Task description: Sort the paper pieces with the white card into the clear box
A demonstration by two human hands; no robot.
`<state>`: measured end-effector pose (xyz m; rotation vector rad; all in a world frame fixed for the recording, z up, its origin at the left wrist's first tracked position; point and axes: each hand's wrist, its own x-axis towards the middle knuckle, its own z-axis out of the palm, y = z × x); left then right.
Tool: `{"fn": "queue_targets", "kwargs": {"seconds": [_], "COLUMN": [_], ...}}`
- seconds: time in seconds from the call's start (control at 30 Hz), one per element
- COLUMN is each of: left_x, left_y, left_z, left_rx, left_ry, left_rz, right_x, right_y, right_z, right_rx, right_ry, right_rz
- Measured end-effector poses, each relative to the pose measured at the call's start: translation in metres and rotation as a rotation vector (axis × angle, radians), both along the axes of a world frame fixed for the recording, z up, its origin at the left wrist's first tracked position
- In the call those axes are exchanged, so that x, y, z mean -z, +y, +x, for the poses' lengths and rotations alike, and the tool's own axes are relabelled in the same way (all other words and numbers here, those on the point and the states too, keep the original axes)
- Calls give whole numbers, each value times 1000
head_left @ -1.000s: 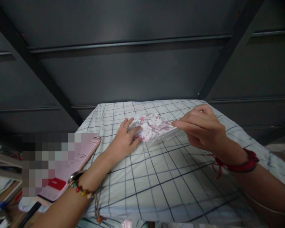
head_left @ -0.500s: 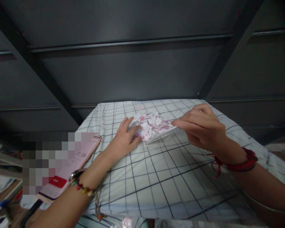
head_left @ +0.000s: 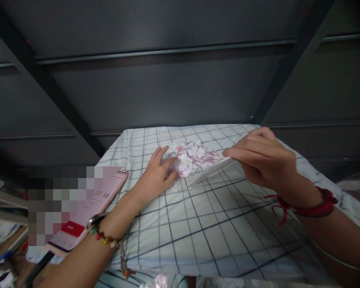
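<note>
A clear plastic bag (head_left: 208, 173) lies on the checked cloth in front of me. Inside or on it is a heap of small white and pink pieces (head_left: 192, 158) that look like paper cut-outs. My left hand (head_left: 159, 171) rests at the heap's left side with fingers spread, touching the pieces and the bag's left part. At the other end, my right hand (head_left: 259, 158) pinches the bag's right edge between thumb and fingers, lifting it slightly off the cloth. The other fingers of that hand are curled in.
A white cloth with dark grid lines (head_left: 204, 224) covers the table. To the left, a pink phone (head_left: 108, 196) lies partly under my forearm, with a blurred-out patch beside it. Dark panels (head_left: 156, 92) stand behind the table. Cluttered shelving (head_left: 6, 212) is at the far left.
My right hand has moved a little to the right, drawing the bag's edge along, and more of the clear plastic shows at its front. My left hand stays almost in place.
</note>
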<state>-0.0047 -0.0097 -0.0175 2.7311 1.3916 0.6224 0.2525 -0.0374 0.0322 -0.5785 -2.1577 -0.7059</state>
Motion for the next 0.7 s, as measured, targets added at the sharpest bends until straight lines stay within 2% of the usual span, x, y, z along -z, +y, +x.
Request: {"fn": "queue_targets", "kwargs": {"seconds": [0.13, 0.33, 0.53, 0.7], "left_x": [0, 1, -1, -2], "left_y": [0, 1, 0, 0], "left_z": [0, 0, 1, 1], "left_rx": [16, 31, 29, 36], "left_ry": [-2, 10, 22, 31], "left_rz": [20, 40, 36, 35], "right_x": [-1, 2, 3, 4], "right_y": [2, 4, 4, 5], "right_z": [3, -1, 0, -4], "right_rx": [-13, 102, 0, 101], "right_ry": [-66, -93, -67, -107], "right_rz": [-23, 53, -28, 29]}}
